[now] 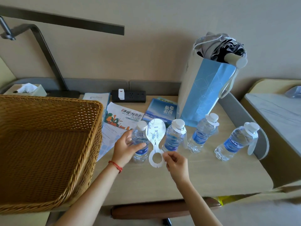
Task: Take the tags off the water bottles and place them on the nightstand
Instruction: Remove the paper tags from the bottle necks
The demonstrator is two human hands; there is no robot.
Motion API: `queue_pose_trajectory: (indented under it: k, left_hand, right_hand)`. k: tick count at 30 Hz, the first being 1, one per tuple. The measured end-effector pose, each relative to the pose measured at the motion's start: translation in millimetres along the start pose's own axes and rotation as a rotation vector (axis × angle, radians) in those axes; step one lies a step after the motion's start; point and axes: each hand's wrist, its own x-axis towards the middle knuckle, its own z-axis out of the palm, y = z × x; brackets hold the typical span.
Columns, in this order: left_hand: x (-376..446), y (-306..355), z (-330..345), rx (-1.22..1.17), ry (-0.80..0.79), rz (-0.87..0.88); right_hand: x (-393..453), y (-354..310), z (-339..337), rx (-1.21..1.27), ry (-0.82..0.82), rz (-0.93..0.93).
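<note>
1. Left hand [125,145] wraps the nearest bottle [140,142] mid-body, fingers curled round it; bottle stands on the worktop [203,176]. Its neck is bare.
2. Right hand [176,162] pinches the freed tag [155,142] at its ring end, thumb and fingers closed on the card edge. Tag is clear of the bottle, held upright between the first two bottles.
3. Tag looks like thin card: light, floppy, tears easily at the ring. Edge pinch is enough; don't crease.
4. Three bottles [175,137] to the right carry tags on their necks, under the caps.
5. Bottles: thin clear plastic, full, so steady but they dent if squeezed. Hold mid-body, lift each tag by its ring straight up over the cap.
6. Basket [48,144] sits left on the worktop, close to the left forearm.
</note>
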Motion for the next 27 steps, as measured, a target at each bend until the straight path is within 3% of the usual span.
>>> queue_pose_trajectory:
  k: [9, 18, 27]
  left_hand:
    - [-1.5, 2.8, 0.7, -0.010, -0.006, -0.020]
    - [-3.3, 2.0, 0.1, 0.011, -0.029, -0.016]
    - [-9.3, -6.2, 4.2, 0.046, 0.051, 0.008]
  right_hand:
    - [3.4, 54.5, -12.8, -0.416, -0.029, 0.228]
    - [1.5, 68.4, -16.4, -0.552, -0.030, 0.337]
    - [0.1, 60.0, -29.4, -0.548, 0.002, 0.296]
